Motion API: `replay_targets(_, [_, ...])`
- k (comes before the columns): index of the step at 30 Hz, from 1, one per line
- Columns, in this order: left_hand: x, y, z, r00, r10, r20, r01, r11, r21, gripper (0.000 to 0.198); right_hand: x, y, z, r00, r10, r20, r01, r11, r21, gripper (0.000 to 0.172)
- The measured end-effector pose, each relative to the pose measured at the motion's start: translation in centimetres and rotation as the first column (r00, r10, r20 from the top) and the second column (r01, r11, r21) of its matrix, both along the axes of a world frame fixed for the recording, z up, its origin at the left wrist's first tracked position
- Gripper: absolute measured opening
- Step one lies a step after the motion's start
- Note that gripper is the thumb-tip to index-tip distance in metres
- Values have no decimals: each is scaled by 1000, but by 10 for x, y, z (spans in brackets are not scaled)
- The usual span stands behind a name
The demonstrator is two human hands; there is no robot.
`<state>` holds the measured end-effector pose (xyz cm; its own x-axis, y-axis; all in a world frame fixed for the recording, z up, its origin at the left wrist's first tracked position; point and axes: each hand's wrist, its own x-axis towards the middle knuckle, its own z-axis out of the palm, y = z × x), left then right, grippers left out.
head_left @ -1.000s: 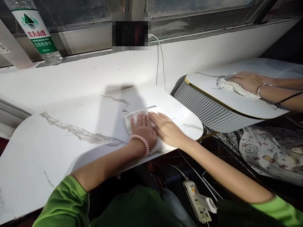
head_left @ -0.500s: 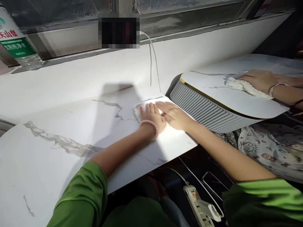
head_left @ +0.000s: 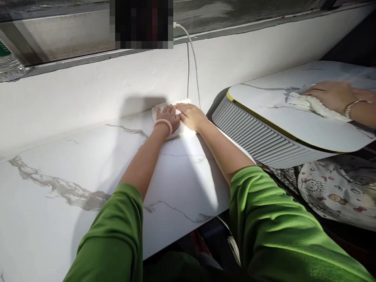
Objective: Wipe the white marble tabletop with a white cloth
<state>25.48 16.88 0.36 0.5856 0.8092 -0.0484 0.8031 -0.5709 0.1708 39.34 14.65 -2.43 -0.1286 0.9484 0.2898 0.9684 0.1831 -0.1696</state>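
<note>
A thin white cloth (head_left: 155, 111) lies on the marbled white tabletop (head_left: 123, 231), close to the wall. My left hand (head_left: 169, 117), with a pink beaded band at the wrist, presses flat on the left part of this cloth, fingers stretched forward. Beside it my right hand (head_left: 190, 116) also rests flat on the cloth, its fingertips touching or nearly touching the left hand's. Parts of the cloth are hidden under both palms.
On the right, another person's hand (head_left: 331, 96) rests on a white cloth (head_left: 302, 102) on a second marbled table (head_left: 320, 133) with ribbed sides. A white cable (head_left: 195, 66) hangs down the wall. A plastic bottle (head_left: 10, 66) stands on the sill; a patterned bag (head_left: 326, 192) sits lower right.
Both my hands and the white cloth have slid forward, up to the table's wall-side edge. My view has shifted slightly. The other person's hand stays on its cloth.
</note>
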Motion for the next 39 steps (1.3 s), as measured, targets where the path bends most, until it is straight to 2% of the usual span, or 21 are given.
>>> replay_targets(4, [-9, -16, -1, 1000, 5, 16, -5, 1000, 8, 61, -8, -15, 1, 1000, 20, 1, -20, 1000, 9, 55])
replay_targets(7, [-23, -42, -1, 1000, 8, 26, -9, 1000, 19, 61, -24, -42, 5, 999, 20, 39, -19, 1000, -15, 56])
replay_targets(9, [-37, -69, 0, 999, -14, 29, 14, 1000, 20, 60, -39, -71, 7, 998, 7, 64, -5, 1000, -23, 56])
replay_targets(12, [-65, -123, 1, 998, -55, 28, 55, 998, 13, 60, -63, -130, 6, 997, 27, 73, -28, 1000, 1, 56])
replay_targets(15, [-96, -180, -1, 996, -88, 23, 88, 996, 26, 60, -90, -193, 2, 996, 73, 51, -77, 995, 71, 55])
replay_targets(17, [-115, -210, -3, 993, -114, 27, 112, 992, 54, 60, -108, -226, 1, 997, 70, 36, -74, 989, 127, 53])
replay_targets(19, [-128, -228, -4, 990, -137, 35, 134, 988, 75, 59, -121, -246, 0, 997, 66, 28, -70, 985, 158, 52])
replay_targets(21, [-134, -232, -3, 989, -144, 35, 142, 987, 72, 60, -128, -251, 0, 998, 62, 31, -66, 986, 155, 52])
replay_targets(23, [-135, -224, -2, 991, -136, 22, 134, 990, 53, 60, -129, -241, 1, 998, 55, 40, -59, 990, 129, 53])
replay_targets(26, [-130, -189, 1, 992, -125, -5, 125, 992, 30, 60, -125, -205, 2, 998, 30, 55, -34, 996, 80, 54])
replay_targets(29, [-126, -134, 1, 994, -102, -25, 103, 994, 33, 60, -124, -146, 2, 998, 6, 64, -8, 999, 36, 56])
replay_targets(32, [-126, -73, 1, 999, -33, -4, 33, 997, 66, 58, -129, -78, 2, 998, 14, 55, -14, 1000, 5, 56])
replay_targets(35, [-128, -26, 2, 999, 44, 24, -46, 996, 73, 57, -136, -23, 2, 999, 26, 36, -27, 999, 21, 55])
replay_targets(37, [-130, -10, 2, 996, 90, 28, -92, 993, 71, 57, -139, -3, 2, 999, 48, 21, -49, 998, 39, 53])
replay_targets(39, [-131, -5, 3, 993, 113, 25, -115, 991, 71, 58, -140, 5, 2, 998, 67, 14, -68, 996, 57, 52])
